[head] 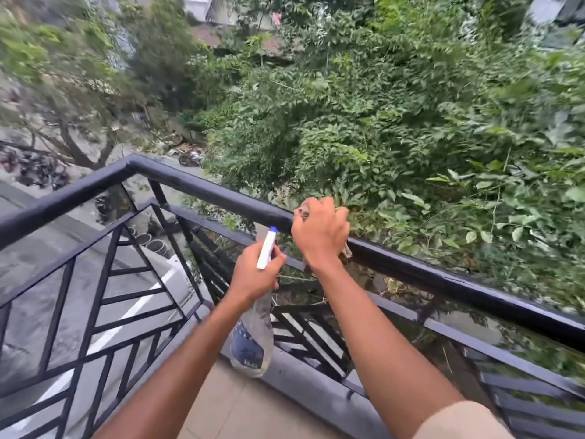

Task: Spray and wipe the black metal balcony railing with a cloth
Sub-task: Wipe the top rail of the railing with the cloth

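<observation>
Because the cloth (346, 250) is sitting bunched on the railing (205, 189) at centre frame, over open foliage, a slackening grip is risking it slipping outward. The right hand (319, 231) is clamping it to the rail, fingers curled over. Lower centre, the left hand (256, 275) is gripping the spray bottle (253, 339).

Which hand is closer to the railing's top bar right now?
Right. The right hand presses the cloth onto the top bar; the left hand holds the spray bottle short of it.
</observation>
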The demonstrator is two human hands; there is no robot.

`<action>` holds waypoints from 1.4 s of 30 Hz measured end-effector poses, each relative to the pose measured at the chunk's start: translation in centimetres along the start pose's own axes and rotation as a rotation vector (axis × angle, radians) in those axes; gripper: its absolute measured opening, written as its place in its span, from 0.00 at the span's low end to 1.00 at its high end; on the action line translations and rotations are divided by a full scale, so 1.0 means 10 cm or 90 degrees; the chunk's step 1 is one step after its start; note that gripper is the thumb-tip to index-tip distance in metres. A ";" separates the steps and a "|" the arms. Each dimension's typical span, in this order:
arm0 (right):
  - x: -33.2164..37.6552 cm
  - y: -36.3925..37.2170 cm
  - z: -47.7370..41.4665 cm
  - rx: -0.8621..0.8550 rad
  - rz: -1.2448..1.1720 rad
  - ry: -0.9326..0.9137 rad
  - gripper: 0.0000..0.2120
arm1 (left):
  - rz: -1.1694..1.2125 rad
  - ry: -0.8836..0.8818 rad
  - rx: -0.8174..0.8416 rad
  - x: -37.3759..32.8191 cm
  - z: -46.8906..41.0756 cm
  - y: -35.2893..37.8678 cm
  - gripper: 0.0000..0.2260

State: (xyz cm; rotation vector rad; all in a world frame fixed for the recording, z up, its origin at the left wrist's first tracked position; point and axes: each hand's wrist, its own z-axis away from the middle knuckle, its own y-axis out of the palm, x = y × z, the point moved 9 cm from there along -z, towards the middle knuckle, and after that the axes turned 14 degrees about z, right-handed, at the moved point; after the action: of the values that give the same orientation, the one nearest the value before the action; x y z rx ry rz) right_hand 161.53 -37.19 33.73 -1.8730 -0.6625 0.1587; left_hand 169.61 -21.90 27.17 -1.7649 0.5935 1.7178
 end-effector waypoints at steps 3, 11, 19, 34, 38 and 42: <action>-0.01 0.01 0.00 -0.003 -0.011 -0.004 0.12 | -0.014 -0.017 -0.016 0.01 0.06 0.11 0.07; -0.02 0.00 0.00 -0.013 -0.013 0.000 0.11 | -0.001 -0.043 -0.090 -0.04 0.03 0.14 0.11; -0.02 -0.03 0.02 -0.034 -0.021 0.028 0.10 | 0.018 -0.042 -0.156 -0.02 -0.11 -0.19 0.09; -0.04 -0.08 0.05 -0.036 -0.027 0.058 0.11 | 0.150 -0.069 -0.185 0.10 -0.34 -0.68 0.08; -0.06 -0.08 0.04 -0.030 -0.025 0.073 0.10 | 0.148 -0.070 -0.226 0.12 -0.43 -0.97 0.07; -0.08 -0.05 0.03 -0.035 -0.026 0.074 0.11 | 0.150 -0.063 -0.233 0.10 -0.54 -1.21 0.07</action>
State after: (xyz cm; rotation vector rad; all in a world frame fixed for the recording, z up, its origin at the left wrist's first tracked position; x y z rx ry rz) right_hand 160.57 -37.19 33.94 -1.9045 -0.6295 0.0046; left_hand 181.85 -16.77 27.39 -1.8982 0.4816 2.1769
